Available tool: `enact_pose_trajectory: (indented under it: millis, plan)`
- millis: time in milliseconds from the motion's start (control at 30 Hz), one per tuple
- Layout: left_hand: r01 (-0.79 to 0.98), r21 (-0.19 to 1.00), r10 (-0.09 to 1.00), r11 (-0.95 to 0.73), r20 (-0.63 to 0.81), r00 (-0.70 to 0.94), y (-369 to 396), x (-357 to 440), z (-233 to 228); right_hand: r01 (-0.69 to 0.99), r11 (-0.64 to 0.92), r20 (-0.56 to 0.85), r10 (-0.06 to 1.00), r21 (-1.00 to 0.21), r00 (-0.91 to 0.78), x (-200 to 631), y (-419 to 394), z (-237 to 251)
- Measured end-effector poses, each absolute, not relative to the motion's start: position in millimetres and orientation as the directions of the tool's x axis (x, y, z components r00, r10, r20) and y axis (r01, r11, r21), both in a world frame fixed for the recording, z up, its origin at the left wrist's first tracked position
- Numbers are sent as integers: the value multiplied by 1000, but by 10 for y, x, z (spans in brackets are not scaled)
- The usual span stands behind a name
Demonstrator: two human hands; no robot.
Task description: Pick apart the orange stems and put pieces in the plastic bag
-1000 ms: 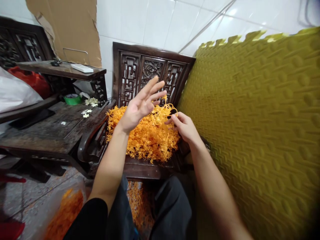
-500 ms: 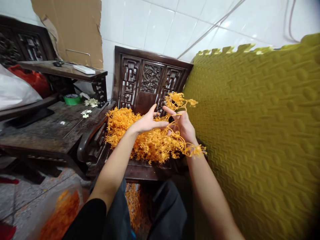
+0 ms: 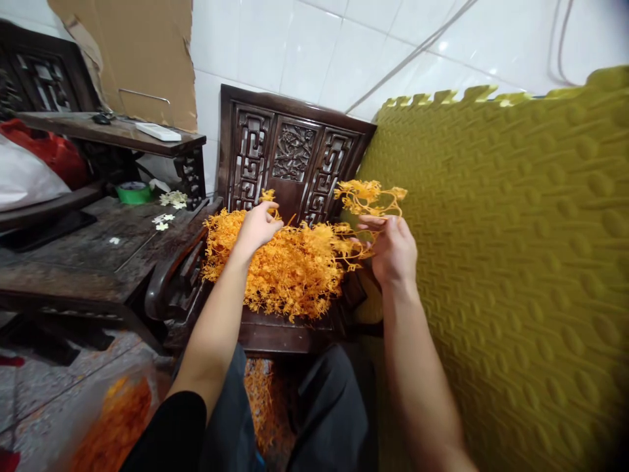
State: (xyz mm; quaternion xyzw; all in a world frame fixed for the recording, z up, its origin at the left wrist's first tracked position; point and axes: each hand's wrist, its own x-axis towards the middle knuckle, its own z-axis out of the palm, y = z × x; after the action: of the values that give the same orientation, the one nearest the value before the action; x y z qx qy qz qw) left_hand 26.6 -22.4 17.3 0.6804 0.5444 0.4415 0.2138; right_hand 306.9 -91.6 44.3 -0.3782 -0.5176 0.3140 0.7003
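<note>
While the yellow foam mat (image 3: 501,262) leans at the carved chair (image 3: 295,151)'s right edge, the orange sprig pile (image 3: 289,269) covers the seat; the right hand (image 3: 393,252) pinches a branched sprig (image 3: 368,196) above the pile's right side, and the left hand (image 3: 255,226) pinches a small piece (image 3: 268,195) near the back edge.

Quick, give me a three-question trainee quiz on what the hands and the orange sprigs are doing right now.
1. True or false: the right hand holds a sprig lifted off the pile.
2. What does the left hand pinch? A) the green tape roll B) a small orange piece C) the white remote
3. What does the pile lie on?

Key
1. True: its stem is in the fingers, and the sprig is raised in front of the yellow mat.
2. B
3. The seat of the carved wooden chair.
</note>
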Motion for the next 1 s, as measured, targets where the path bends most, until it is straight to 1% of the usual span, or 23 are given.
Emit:
enact_pose_trajectory:
  millis: [67, 133, 167, 200, 233, 300, 400, 433, 467, 500, 533, 567, 600, 633, 667, 700, 733, 767, 800, 867, 900, 1000]
  plan:
    - [689, 687, 924, -230, 377, -67, -141, 202, 68, -11, 554, 503, 764, -833, 404, 3209, -873, 453]
    - [739, 653, 927, -164, 359, -111, -92, 187, -49, 22, 596, 518, 679, -803, 521, 3321, -861, 472]
    - [749, 646, 927, -150, 354, -120, -78, 194, -105, 29, 611, 526, 656, -791, 541, 3360, -872, 488]
    - [762, 632, 927, -140, 355, -124, -71, 210, -155, 33, 616, 536, 655, -787, 533, 3385, -898, 509]
    - [776, 617, 925, -133, 359, -126, -69, 231, -194, 35, 609, 543, 676, -792, 498, 3394, -938, 535]
    - [800, 587, 919, -124, 372, -130, -85, 279, -218, 45, 557, 530, 759, -829, 378, 3372, -1053, 598]
    - [833, 544, 897, -100, 412, -161, -203, 344, -66, 77, 469, 475, 863, -880, 173, 3284, -1269, 701]
    - [837, 534, 880, -121, 448, -159, -285, 361, 38, 78, 460, 466, 877, -884, 113, 3254, -1344, 734]
    - [830, 529, 853, -175, 502, -140, -395, 379, 162, 66, 460, 464, 884, -885, 58, 3227, -1420, 767]
    - [805, 528, 817, -270, 568, -98, -533, 397, 298, 44, 463, 463, 886, -885, 2, 3205, -1499, 800]
    - [747, 529, 767, -403, 641, -40, -696, 417, 436, 19, 462, 460, 886, -887, -55, 3188, -1583, 834]
    - [643, 526, 702, -556, 711, 26, -878, 440, 566, 1, 456, 453, 884, -890, -113, 3172, -1672, 870]
    - [489, 528, 646, -695, 757, 101, -1072, 463, 682, -4, 449, 443, 880, -894, -170, 3158, -1766, 908]
    - [316, 545, 610, -777, 774, 166, -1266, 487, 779, 7, 447, 434, 873, -895, -221, 3143, -1865, 950]
    - [157, 572, 593, -805, 773, 227, -1454, 507, 857, 33, 453, 430, 864, -891, -262, 3126, -1966, 996]
    - [29, 601, 584, -798, 761, 282, -1628, 522, 921, 71, 468, 430, 853, -881, -295, 3106, -2067, 1047]
    - [-58, 632, 581, -773, 742, 333, -1783, 531, 975, 117, 491, 435, 841, -863, -322, 3082, -2166, 1101]
    - [-104, 656, 579, -748, 721, 379, -1919, 532, 1026, 168, 517, 441, 828, -839, -346, 3056, -2260, 1158]
    - [-113, 671, 575, -733, 699, 424, -2037, 528, 1078, 224, 545, 448, 816, -808, -366, 3026, -2348, 1218]
    - [-40, 667, 561, -744, 657, 503, -2232, 507, 1197, 343, 598, 464, 791, -725, -399, 2965, -2509, 1336]
    - [31, 639, 555, -769, 642, 529, -2313, 494, 1263, 399, 619, 474, 781, -677, -407, 2935, -2583, 1392]
    - [307, 474, 562, -825, 633, 533, -2516, 467, 1452, 544, 659, 527, 748, -520, -402, 2861, -2783, 1525]
